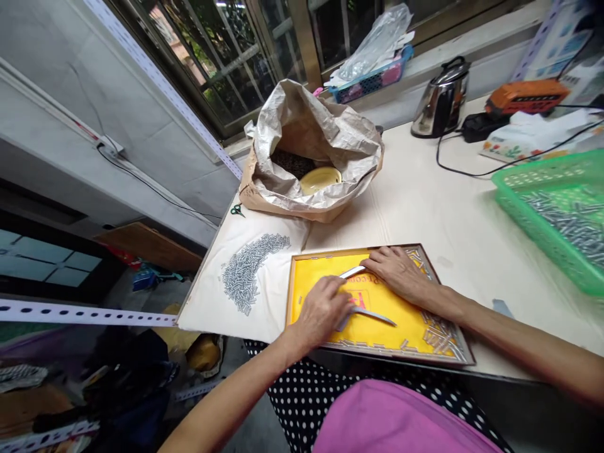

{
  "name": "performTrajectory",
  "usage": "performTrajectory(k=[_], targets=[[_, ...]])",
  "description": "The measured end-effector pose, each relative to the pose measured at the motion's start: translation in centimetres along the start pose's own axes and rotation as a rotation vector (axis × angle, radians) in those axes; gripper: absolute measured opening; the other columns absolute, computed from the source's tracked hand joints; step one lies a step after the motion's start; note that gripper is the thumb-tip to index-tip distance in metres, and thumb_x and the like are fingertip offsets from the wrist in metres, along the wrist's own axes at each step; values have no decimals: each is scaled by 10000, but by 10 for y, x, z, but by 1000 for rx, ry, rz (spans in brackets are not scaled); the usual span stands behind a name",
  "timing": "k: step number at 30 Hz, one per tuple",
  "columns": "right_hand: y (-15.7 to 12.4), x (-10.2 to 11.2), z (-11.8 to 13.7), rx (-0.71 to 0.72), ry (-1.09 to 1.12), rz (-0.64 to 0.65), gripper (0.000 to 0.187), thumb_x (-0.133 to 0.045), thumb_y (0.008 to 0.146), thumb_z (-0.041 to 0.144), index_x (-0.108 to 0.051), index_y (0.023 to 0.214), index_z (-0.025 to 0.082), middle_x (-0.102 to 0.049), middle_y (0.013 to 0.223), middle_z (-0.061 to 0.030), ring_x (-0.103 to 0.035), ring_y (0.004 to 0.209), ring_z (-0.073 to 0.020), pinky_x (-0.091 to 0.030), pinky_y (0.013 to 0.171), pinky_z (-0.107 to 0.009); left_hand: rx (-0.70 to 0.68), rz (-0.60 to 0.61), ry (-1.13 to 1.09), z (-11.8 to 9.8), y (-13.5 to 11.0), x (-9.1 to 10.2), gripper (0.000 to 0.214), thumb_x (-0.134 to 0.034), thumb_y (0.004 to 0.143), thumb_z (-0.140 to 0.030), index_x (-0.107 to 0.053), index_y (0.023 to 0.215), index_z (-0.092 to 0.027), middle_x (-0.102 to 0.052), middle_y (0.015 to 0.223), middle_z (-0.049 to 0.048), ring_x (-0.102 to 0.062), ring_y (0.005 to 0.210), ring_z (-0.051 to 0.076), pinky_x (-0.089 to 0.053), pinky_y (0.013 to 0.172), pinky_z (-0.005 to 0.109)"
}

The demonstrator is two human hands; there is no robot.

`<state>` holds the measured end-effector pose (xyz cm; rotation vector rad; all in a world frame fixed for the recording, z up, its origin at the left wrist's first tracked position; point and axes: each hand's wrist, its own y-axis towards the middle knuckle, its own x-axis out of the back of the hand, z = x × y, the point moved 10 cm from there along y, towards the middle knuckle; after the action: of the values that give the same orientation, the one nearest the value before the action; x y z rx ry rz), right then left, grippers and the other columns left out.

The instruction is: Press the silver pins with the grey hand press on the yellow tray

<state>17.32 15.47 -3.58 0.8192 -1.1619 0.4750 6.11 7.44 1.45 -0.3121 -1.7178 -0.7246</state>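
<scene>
Head view: left hand (325,308) is gripping blade (375,316), jutting past curled fingers; right hand (395,270) is touching strip (352,272) end, finger closure unclear; strip is lying between hands, over tray (309,277).

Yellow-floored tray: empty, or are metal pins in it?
Not empty: metal pins lie in the yellow-floored tray, along its near and right edges, thickest in the near right corner.

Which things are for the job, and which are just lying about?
Probably for the job:
yellow tray under the left hand and right hand
grey strip at the left hand
metal pieces in the tray
similar pile beside it
green basket of similar pieces

Seemingly just lying about:
kettle
scissors
orange object
</scene>
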Motion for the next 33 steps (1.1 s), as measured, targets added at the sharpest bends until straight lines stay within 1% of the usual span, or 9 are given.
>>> performTrajectory(k=[2,6,8,10,13,16,25,31,33], targets=[[-1,-2,0,1,0,-4,183,-452,981,163,-624,1028,205,-634,974,-76,-487,929,-246,-301,802,-364,240,-77,102,60,-11,22,187,-508,992,-203,-692,1019,-187,-655,1118,109,-579,1043,229,-537,864,356],[3,-10,1,-1,-17,6,154,-475,956,134,-613,949,203,-626,934,-74,-471,874,-240,-307,756,-347,664,27,310,184,-50,42,215,-507,968,-173,-722,970,-175,-664,992,109,-544,1016,274,-491,827,365],[6,-13,2,-2,-27,-5,147,-483,955,138,-610,947,211,-623,917,-65,-468,865,-237,-303,746,-344,779,98,365,223,-65,44,241,-487,969,-177,-727,988,-159,-664,1010,121,-526,1040,292,-470,818,363],[7,-15,2,0,-38,-22,148,-481,958,142,-609,960,218,-619,910,-59,-470,871,-235,-301,747,-344,810,170,396,243,-71,40,262,-470,978,-204,-727,996,-159,-659,1033,126,-513,1061,300,-452,804,358],[7,-16,3,6,-52,-34,153,-475,957,140,-607,968,217,-616,915,-57,-475,881,-236,-306,758,-347,766,288,422,249,-68,27,300,-430,995,-236,-722,992,-171,-649,1063,129,-501,1078,298,-427,791,354],[7,-17,4,10,-72,-18,143,-479,954,143,-605,957,211,-619,920,-59,-483,888,-239,-303,757,-350,756,354,435,251,-63,18,316,-395,991,-196,-708,1000,-159,-643,1086,136,-497,1082,284,-409,807,352],[12,-12,4,-17,-101,38,117,-490,968,194,-604,964,216,-636,957,-66,-476,906,-239,-284,747,-348,829,386,397,267,-54,13,211,-490,913,-144,-692,969,-113,-660,1057,180,-538,1074,311,-429,821,356],[12,-11,2,-49,-129,35,118,-501,969,192,-617,973,212,-638,981,-80,-460,914,-240,-268,738,-345,835,390,402,256,-54,22,243,-467,902,-134,-706,928,-96,-638,1097,197,-529,1100,328,-446,831,372],[12,-11,2,-53,-129,47,130,-493,980,199,-622,987,207,-634,986,-79,-457,922,-241,-264,742,-343,805,315,357,243,-49,32,249,-479,906,-164,-714,960,-104,-648,1098,188,-534,1113,326,-453,851,376]])
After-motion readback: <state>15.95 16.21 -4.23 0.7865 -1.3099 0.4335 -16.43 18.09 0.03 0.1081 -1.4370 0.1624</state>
